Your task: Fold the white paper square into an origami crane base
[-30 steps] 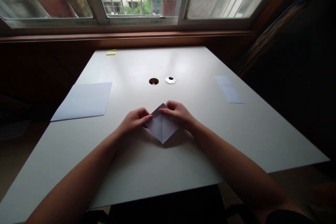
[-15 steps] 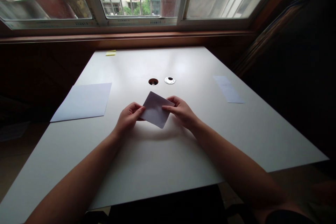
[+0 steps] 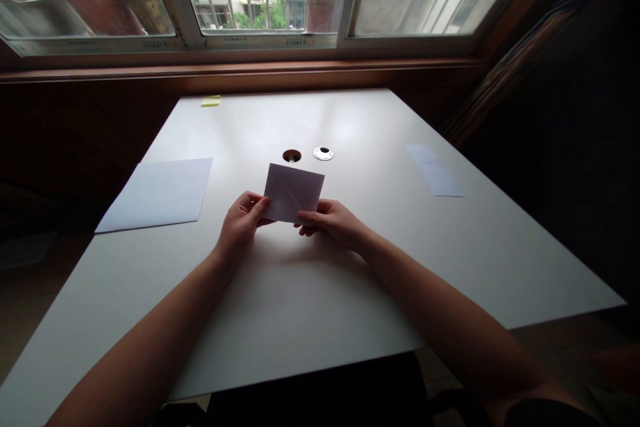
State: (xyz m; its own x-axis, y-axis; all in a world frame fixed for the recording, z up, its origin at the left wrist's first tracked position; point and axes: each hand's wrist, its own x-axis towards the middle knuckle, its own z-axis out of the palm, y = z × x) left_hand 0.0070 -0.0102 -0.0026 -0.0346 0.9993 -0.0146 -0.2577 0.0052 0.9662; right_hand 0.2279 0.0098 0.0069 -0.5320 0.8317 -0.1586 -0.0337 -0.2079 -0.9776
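A small folded square of white paper [image 3: 293, 192] is held up above the table, its face toward me with a diagonal crease across it. My left hand [image 3: 243, 219] pinches its left edge near the lower corner, thumb in front and fingers behind. At the lower right corner my right hand [image 3: 336, 220] grips the paper, its thumb on the face; some of its fingers are partly hidden behind the sheet.
The white table [image 3: 300, 320] stands below a barred window. A stack of white paper [image 3: 157, 193] lies at left, a paper strip [image 3: 434, 170] at right, and yellow sticky notes [image 3: 211, 101] at the back. Beyond the hands are a round hole [image 3: 292, 155] and its metal cover [image 3: 323, 153].
The paper square has turned from a diamond-like tilt to nearly level, and its creased face now shows. My right hand has shifted down to the lower right corner.
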